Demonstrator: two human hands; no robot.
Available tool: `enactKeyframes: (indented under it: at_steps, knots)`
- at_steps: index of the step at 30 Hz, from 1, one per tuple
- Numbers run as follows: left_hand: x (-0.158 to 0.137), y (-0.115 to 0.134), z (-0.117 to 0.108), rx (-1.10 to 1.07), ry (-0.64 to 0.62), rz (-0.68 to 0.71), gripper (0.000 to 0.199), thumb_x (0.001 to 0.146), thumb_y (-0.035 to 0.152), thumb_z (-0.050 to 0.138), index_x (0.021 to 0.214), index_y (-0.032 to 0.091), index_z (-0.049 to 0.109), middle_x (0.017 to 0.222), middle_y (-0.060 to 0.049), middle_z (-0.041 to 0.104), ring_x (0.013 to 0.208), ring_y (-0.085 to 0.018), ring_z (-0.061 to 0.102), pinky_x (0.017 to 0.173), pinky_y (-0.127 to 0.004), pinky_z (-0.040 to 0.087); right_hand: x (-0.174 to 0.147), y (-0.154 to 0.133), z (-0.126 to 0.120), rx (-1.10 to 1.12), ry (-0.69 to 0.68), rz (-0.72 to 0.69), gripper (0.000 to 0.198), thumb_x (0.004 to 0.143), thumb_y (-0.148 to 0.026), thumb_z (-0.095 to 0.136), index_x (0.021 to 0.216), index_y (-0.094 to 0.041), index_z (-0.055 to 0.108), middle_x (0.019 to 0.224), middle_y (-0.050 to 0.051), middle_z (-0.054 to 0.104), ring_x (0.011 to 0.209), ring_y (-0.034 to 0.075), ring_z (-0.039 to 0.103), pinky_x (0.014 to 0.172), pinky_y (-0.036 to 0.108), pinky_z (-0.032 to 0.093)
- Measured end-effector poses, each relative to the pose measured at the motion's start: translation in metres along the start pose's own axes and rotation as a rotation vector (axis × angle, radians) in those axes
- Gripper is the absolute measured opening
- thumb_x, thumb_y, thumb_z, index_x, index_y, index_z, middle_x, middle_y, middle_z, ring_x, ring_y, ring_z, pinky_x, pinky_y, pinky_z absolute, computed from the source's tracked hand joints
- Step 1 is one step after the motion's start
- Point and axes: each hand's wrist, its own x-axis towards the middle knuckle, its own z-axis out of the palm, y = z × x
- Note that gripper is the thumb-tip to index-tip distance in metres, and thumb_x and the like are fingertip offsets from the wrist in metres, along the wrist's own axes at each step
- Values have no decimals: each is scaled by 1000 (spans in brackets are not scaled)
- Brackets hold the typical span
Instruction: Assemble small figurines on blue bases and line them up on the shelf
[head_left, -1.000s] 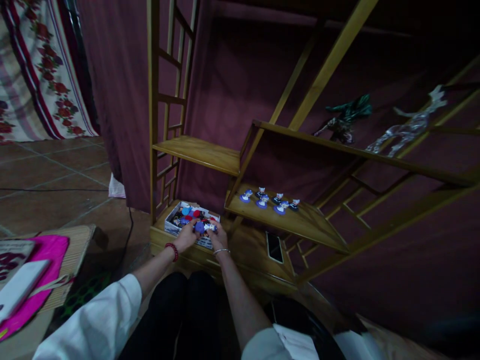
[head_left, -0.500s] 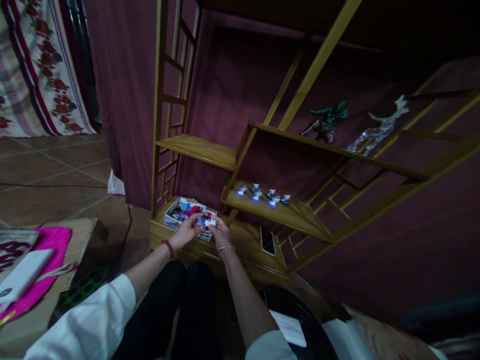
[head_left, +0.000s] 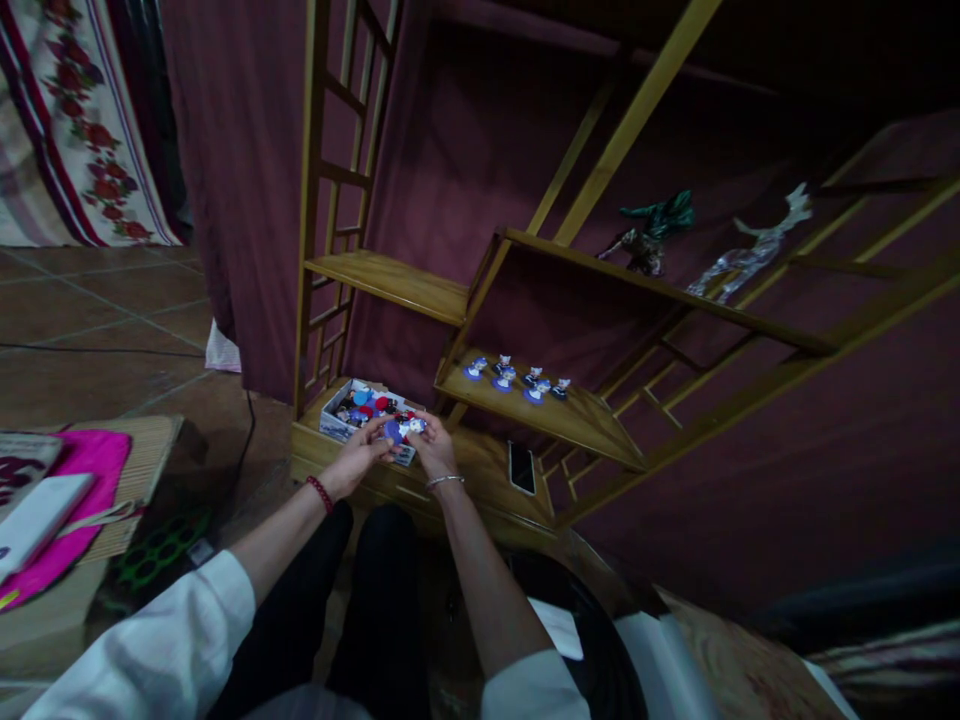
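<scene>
Between both hands I hold a small figurine point(head_left: 405, 429) with a purple base and a white-and-blue body. My left hand point(head_left: 361, 458) grips it at the base side, fingers closed. My right hand point(head_left: 435, 450) pinches its other end. Just behind and below the hands, a patterned box point(head_left: 332, 424) stands on the lower shelf, filled with more small figures and red and blue round pieces. My hands cover part of its near right side. On the shelf to the right, several similar figurines point(head_left: 504, 379) stand in two rows, some on purple bases, others dark.
A phone point(head_left: 521, 468) lies on the lower wooden shelf point(head_left: 480, 480). Higher up stand a green-and-brown statuette point(head_left: 652, 232) and a glassy deer figure point(head_left: 754, 250). At the left, a low table point(head_left: 154, 465) carries a pink cloth point(head_left: 112, 465) and a white box point(head_left: 45, 515).
The figurine has come slightly nearer and its purple base shows more clearly between my hands. The whole view has shifted a little. The figurines on the shelf stand as before.
</scene>
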Motion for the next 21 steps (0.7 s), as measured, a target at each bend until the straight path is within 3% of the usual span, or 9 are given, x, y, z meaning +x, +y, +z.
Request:
enactKeyframes:
  at_steps: [7, 21]
  knots:
    - [-10, -6, -1, -163, 35, -70, 38, 68, 8, 64, 104, 15, 55, 85, -4, 62, 70, -13, 62, 60, -21, 48, -9, -8, 2, -24, -56, 30, 37, 58, -23, 63, 94, -17, 57, 80, 1, 66, 71, 14, 61, 71, 27, 48]
    - [-9, -10, 6, -240, 1, -87, 28, 72, 8, 61, 99, 13, 58, 80, -5, 65, 69, -12, 63, 63, -20, 48, -12, -17, -8, -67, -91, 24, 40, 59, -24, 65, 97, -17, 58, 80, 1, 66, 71, 14, 60, 70, 27, 47]
